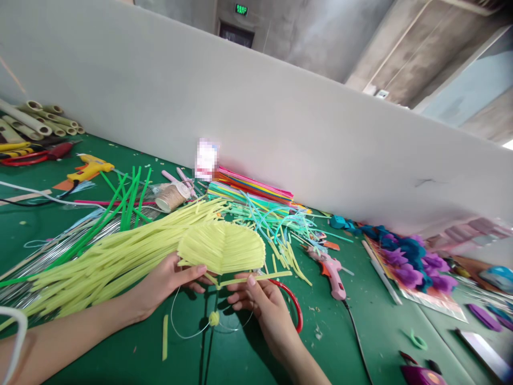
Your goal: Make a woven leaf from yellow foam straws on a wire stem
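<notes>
The leaf-shaped panel of pale yellow plastic straws (pixel 222 246) is being held just above the green felt-covered table (pixel 132 363), in front of the person and between both hands. The left hand (pixel 172 278) is pinching its lower left edge between thumb and fingers. The right hand (pixel 264 305) is pinching a single pale yellow straw (pixel 260 277) that is lying along the panel's lower edge.

The panel is looking already assembled and trimmed to a rounded outline. The single straw seems not yet fixed.

A thin wire loop with a small yellow ball (pixel 214 319) is lying below the hands, and red-handled scissors (pixel 295 307) are peeking out beside the right hand. A loose heap of long yellow straws (pixel 108 262) is lying to the left and a pink glue gun (pixel 332 271) to the right.
</notes>
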`<action>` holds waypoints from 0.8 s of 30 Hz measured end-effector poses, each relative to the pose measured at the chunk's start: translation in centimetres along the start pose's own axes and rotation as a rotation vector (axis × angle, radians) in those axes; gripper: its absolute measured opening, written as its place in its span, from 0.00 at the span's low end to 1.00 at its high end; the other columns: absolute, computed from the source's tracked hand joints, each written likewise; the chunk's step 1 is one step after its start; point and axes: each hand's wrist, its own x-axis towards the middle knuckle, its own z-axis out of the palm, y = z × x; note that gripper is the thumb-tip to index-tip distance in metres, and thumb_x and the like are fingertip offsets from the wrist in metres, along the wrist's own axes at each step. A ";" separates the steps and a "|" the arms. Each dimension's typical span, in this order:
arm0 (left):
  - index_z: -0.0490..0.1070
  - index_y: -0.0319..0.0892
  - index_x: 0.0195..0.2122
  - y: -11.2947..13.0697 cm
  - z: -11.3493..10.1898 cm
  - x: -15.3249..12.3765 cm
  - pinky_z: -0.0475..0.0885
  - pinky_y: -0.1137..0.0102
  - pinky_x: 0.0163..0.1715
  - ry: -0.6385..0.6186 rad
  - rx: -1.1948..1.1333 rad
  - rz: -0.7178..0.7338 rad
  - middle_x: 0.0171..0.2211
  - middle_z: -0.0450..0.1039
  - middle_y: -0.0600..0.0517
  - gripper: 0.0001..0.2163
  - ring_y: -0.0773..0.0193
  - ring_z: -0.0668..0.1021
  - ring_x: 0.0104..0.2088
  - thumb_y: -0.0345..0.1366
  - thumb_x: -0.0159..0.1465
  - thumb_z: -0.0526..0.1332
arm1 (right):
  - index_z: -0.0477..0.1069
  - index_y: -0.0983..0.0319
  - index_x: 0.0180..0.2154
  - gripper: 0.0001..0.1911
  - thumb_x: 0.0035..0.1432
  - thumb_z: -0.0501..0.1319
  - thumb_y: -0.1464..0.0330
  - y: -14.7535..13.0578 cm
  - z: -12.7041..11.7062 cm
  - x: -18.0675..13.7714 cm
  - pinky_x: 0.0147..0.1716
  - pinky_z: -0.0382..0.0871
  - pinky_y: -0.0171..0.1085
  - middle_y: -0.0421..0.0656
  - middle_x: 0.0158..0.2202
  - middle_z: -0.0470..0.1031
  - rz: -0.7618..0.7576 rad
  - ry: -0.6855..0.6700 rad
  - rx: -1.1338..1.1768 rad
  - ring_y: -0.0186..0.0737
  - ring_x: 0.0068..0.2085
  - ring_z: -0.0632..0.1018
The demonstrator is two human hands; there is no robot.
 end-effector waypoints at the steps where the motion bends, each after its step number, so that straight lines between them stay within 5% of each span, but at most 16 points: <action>1: 0.73 0.41 0.46 0.0 0.0 0.0 0.79 0.66 0.37 0.001 0.002 0.000 0.45 0.81 0.45 0.16 0.53 0.81 0.43 0.43 0.60 0.68 | 0.76 0.69 0.40 0.23 0.56 0.67 0.54 0.0 0.0 0.0 0.34 0.74 0.37 0.54 0.37 0.82 0.008 -0.009 -0.019 0.40 0.33 0.82; 10: 0.73 0.40 0.49 0.7 0.4 -0.5 0.78 0.66 0.38 -0.013 0.001 0.011 0.45 0.81 0.44 0.17 0.51 0.81 0.44 0.42 0.61 0.67 | 0.80 0.72 0.36 0.34 0.55 0.61 0.44 0.0 0.2 0.0 0.35 0.76 0.39 0.58 0.38 0.82 0.063 -0.062 -0.126 0.44 0.32 0.83; 24: 0.74 0.40 0.47 0.3 0.1 -0.2 0.78 0.67 0.36 -0.063 0.053 0.012 0.44 0.81 0.43 0.17 0.52 0.82 0.42 0.43 0.60 0.68 | 0.81 0.71 0.32 0.31 0.54 0.64 0.46 -0.3 0.5 -0.1 0.31 0.74 0.34 0.54 0.30 0.82 0.040 -0.056 -0.093 0.39 0.28 0.81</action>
